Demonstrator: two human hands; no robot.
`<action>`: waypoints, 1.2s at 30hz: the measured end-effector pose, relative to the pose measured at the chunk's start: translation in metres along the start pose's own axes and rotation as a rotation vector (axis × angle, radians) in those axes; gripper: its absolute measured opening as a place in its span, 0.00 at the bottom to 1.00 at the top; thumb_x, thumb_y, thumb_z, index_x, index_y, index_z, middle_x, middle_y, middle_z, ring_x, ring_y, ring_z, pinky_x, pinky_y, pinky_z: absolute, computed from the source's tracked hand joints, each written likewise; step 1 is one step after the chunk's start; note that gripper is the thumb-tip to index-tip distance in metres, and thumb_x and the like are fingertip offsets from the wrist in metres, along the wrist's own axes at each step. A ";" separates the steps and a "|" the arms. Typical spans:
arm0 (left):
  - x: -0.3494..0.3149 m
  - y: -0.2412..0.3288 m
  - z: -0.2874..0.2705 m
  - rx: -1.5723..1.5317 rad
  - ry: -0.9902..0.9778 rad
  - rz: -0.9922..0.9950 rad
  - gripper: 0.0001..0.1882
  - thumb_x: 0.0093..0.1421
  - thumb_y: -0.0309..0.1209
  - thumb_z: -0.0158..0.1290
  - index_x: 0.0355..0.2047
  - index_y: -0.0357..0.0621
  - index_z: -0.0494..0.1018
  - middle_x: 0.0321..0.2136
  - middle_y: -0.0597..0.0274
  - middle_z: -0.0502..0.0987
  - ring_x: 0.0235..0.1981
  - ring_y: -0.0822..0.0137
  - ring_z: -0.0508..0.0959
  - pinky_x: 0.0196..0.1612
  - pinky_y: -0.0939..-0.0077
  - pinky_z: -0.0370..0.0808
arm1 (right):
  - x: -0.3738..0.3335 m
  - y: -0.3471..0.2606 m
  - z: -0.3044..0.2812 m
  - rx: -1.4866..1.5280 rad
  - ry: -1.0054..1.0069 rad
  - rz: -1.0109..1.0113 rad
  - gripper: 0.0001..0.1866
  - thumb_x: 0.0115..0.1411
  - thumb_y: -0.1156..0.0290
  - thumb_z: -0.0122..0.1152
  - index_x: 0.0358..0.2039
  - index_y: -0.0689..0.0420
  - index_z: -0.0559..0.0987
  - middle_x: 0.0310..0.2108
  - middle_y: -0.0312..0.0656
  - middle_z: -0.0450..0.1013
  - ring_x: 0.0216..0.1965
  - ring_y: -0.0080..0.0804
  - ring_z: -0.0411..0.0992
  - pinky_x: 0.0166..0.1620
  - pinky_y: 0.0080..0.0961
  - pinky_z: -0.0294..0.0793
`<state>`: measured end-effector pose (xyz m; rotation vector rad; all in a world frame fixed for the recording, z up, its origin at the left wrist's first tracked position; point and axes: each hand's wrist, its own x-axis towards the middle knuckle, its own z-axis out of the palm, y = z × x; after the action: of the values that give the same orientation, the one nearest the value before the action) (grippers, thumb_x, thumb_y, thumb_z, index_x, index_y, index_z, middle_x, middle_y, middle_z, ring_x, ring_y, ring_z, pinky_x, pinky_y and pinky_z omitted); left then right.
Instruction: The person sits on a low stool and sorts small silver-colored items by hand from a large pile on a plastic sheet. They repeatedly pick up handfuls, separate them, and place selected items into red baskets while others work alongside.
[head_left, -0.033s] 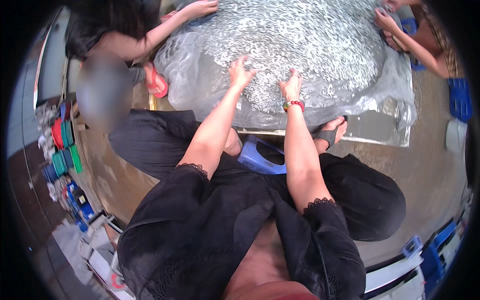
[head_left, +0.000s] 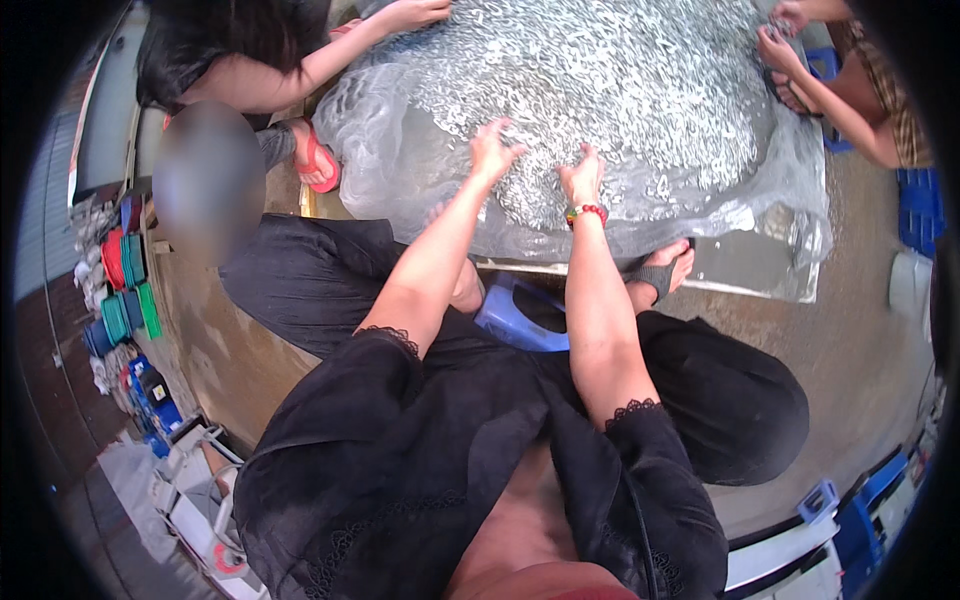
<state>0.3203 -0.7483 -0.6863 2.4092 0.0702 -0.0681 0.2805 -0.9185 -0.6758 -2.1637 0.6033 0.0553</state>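
The person's bare left hand [head_left: 493,152] and bare right hand [head_left: 582,178] are at the near edge of a broad, shallow pile of small, slender, silvery-white pieces [head_left: 600,80], which fills the far middle of the scene. The left hand's fingers are spread, with the thumb held out to the right; the right hand's fingers are slightly bent, with the thumb apart from them on the left. Neither hand shows a clear grip on anything, and whether a few pieces lie under the fingertips cannot be told. Between the hands and just nearer, a narrow tongue of the pile lies on a crumpled, translucent whitish sheet [head_left: 365,110]. The sheet spreads over a flat, pale grey panel [head_left: 750,265], bare at its near right corner. A bracelet of mostly red beads [head_left: 588,215] circles the right wrist. Near the panel, between the person's legs, is a blue plastic stool [head_left: 525,318]. At the far left, a co-worker's hand [head_left: 416,13] is at the pile's edge; at the far right, another co-worker's two hands [head_left: 777,45] are close together beside the pile.
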 end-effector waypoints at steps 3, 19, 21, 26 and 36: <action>-0.010 0.012 0.020 -0.023 -0.149 0.018 0.30 0.38 0.43 0.62 0.44 0.50 0.70 0.43 0.51 0.71 0.46 0.55 0.70 0.49 0.63 0.66 | -0.007 -0.002 0.027 0.182 0.070 -0.030 0.28 0.39 0.70 0.66 0.42 0.66 0.71 0.40 0.57 0.70 0.46 0.47 0.68 0.50 0.34 0.64; 0.014 0.055 -0.010 -0.176 -0.309 0.026 0.18 0.53 0.40 0.44 0.32 0.38 0.75 0.38 0.41 0.71 0.41 0.47 0.70 0.47 0.60 0.65 | 0.011 -0.043 -0.044 0.814 -0.614 0.194 0.13 0.47 0.80 0.52 0.36 0.57 0.70 0.37 0.38 0.67 0.37 0.30 0.68 0.30 0.31 0.77; 0.016 0.056 -0.010 -0.175 -0.328 0.076 0.18 0.55 0.39 0.43 0.33 0.37 0.74 0.35 0.41 0.72 0.42 0.46 0.69 0.50 0.58 0.62 | 0.018 -0.027 -0.048 0.783 -0.645 0.195 0.18 0.49 0.75 0.55 0.43 0.55 0.70 0.42 0.39 0.66 0.41 0.34 0.67 0.31 0.34 0.77; 0.004 0.077 -0.058 -0.020 -0.348 -0.129 0.12 0.53 0.36 0.52 0.34 0.42 0.75 0.23 0.55 0.76 0.27 0.67 0.77 0.29 0.72 0.74 | 0.030 -0.015 -0.070 0.431 -0.340 0.169 0.26 0.48 0.70 0.55 0.50 0.59 0.67 0.40 0.44 0.70 0.38 0.31 0.68 0.31 0.28 0.74; 0.014 0.057 -0.061 -0.171 -0.507 0.162 0.10 0.53 0.28 0.53 0.35 0.38 0.75 0.26 0.59 0.76 0.27 0.74 0.75 0.32 0.83 0.75 | 0.050 -0.024 -0.043 -0.310 0.113 -0.089 0.34 0.43 0.73 0.59 0.54 0.53 0.62 0.51 0.53 0.56 0.51 0.47 0.58 0.52 0.34 0.62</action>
<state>0.3397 -0.7492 -0.6040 2.1514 -0.3388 -0.5687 0.3274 -0.9587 -0.6438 -2.5048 0.5929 -0.0232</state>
